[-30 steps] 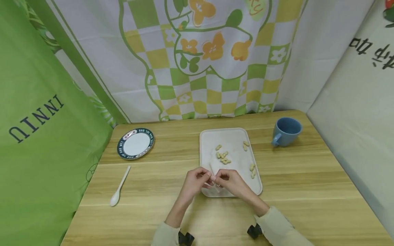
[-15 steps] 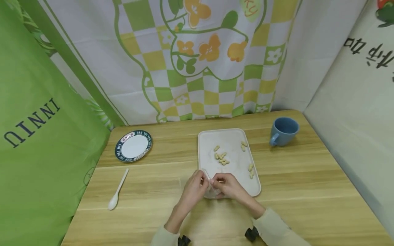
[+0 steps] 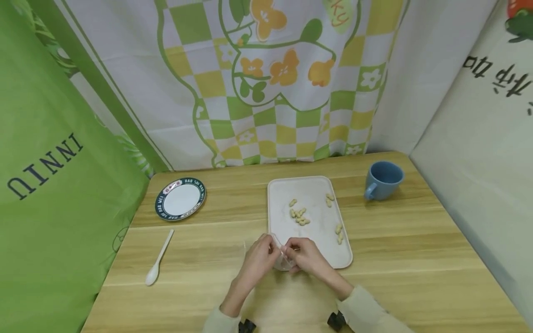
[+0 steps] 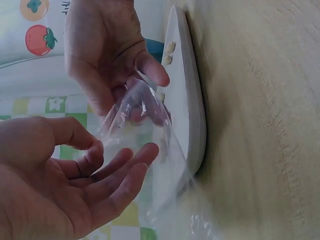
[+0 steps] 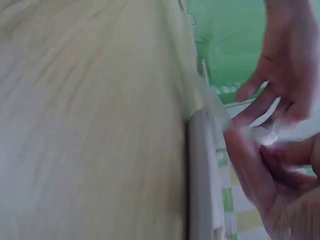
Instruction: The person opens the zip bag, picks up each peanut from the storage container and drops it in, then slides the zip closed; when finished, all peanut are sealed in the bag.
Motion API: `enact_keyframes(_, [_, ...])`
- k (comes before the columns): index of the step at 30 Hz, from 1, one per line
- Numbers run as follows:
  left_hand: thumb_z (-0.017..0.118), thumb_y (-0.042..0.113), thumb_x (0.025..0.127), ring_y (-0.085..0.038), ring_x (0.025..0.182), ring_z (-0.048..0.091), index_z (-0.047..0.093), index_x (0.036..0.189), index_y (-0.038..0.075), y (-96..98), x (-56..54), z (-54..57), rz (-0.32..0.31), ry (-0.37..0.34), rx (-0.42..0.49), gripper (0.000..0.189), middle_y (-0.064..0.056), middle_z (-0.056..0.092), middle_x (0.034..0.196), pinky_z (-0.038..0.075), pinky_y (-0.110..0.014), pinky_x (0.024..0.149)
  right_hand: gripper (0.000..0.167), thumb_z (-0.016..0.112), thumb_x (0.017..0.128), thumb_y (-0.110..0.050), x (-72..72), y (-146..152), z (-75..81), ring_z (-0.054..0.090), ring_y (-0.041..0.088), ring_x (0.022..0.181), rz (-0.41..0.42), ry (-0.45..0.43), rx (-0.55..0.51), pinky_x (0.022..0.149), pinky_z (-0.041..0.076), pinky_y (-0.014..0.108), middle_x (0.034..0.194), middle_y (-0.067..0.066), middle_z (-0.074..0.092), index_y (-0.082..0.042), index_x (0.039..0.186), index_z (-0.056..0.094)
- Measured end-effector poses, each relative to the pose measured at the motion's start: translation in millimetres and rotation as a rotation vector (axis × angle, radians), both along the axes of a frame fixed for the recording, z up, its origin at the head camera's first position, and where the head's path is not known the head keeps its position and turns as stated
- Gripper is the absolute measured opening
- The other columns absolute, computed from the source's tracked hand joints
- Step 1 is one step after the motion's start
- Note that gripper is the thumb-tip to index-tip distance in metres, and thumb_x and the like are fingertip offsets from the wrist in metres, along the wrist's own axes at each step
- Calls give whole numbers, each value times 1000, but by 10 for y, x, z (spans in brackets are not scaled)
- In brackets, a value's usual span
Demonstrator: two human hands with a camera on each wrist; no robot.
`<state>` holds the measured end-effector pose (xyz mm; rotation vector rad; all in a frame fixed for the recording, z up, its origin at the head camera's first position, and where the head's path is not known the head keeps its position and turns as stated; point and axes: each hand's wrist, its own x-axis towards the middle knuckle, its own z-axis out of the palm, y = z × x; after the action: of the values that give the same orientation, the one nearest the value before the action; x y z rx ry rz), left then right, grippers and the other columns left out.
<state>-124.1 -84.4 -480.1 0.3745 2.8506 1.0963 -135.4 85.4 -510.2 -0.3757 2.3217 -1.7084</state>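
Note:
A clear, thin plastic bag [image 3: 284,263] is stretched between both hands over the near edge of a white tray [image 3: 306,185]. My left hand [image 3: 259,256] pinches one side of it between thumb and index finger, the other fingers spread loosely. On the opposite side my right hand [image 3: 307,255] pinches the bag. In the left wrist view the bag [image 4: 172,145] hangs down from the fingers, and nothing shows inside it. The right wrist view is blurred there. Several unshelled peanuts [image 3: 300,217] lie on the tray, beyond the hands.
Behind the tray to the right stands a blue mug [image 3: 384,181]. A plate with a dark patterned rim [image 3: 181,200] lies at the back left, with a white spoon [image 3: 159,259] in front of it. Printed cloth [image 3: 275,125] hangs behind the wooden table [image 3: 416,277].
The hands have shifted slightly toward the person and drawn a little apart. The bag, a narrow strip between the fingertips before, now shows wider. Peanuts, mug, plate and spoon stay in place.

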Motion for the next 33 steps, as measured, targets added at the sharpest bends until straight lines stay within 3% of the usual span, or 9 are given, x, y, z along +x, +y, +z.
enact_keyframes(3, [55,10,85,-10,64,43,53,78,10,-40,16,62,-1,-14,-34,8,3,47,75,38,-24,53,21,60,94,-10,-31,41,14,58,18,50,-81,149,143,45,50,27,63,2,57,-4,74,61])
enact_keyframes(10, [56,9,83,-11,58,41,52,73,10,-84,10,215,-74,-77,-128,11,2,47,68,36,-25,50,25,75,80,-6,-79,109,80,42,5,51,-215,704,518,45,38,21,60,-6,51,-11,65,56])
enact_keyframes(13, [56,15,89,-13,59,45,54,79,9,-65,15,250,-99,-77,-111,11,-1,51,74,39,-26,51,25,77,78,-7,-87,114,129,46,7,49,-225,790,552,44,39,23,60,-5,53,-12,65,57])
enact_keyframes(15, [58,23,93,-18,76,56,57,98,5,-53,26,237,-113,-19,-75,18,-6,57,94,48,-30,62,21,76,79,-8,-97,118,161,52,8,51,-198,759,506,47,43,22,62,-5,58,-12,67,60])
enact_keyframes(17, [65,33,91,-28,109,55,50,126,4,-46,20,196,-141,81,-48,48,-12,52,126,51,-39,83,16,74,83,-10,-107,127,193,57,8,55,-148,653,415,52,47,22,65,-4,62,-12,71,63])
enact_keyframes(20, [78,42,75,-38,143,17,18,152,8,-37,-55,76,-199,275,-57,103,-14,19,157,31,-53,108,11,68,89,-13,-126,154,243,63,12,60,-76,448,242,57,51,23,69,0,66,-9,79,68])
enact_keyframes(23, [85,46,64,-38,145,1,3,155,8,-20,-161,-82,-241,393,-62,128,-12,8,160,19,-56,112,13,65,91,-16,-133,179,281,64,13,60,-51,304,130,57,52,24,70,1,67,-7,83,70])
enact_keyframes(27, [87,44,63,-38,145,6,3,154,6,12,-232,-260,-208,380,13,130,-12,14,159,21,-55,112,15,65,91,-18,-136,177,267,65,10,61,-59,233,68,58,54,25,73,0,68,-6,84,71])
enact_keyframes(33, [85,42,67,-40,143,14,8,154,8,45,-255,-360,-165,285,65,121,-17,19,157,25,-56,110,15,64,91,-15,-153,146,223,67,13,60,-102,126,-2,56,55,28,74,6,69,-4,83,70])
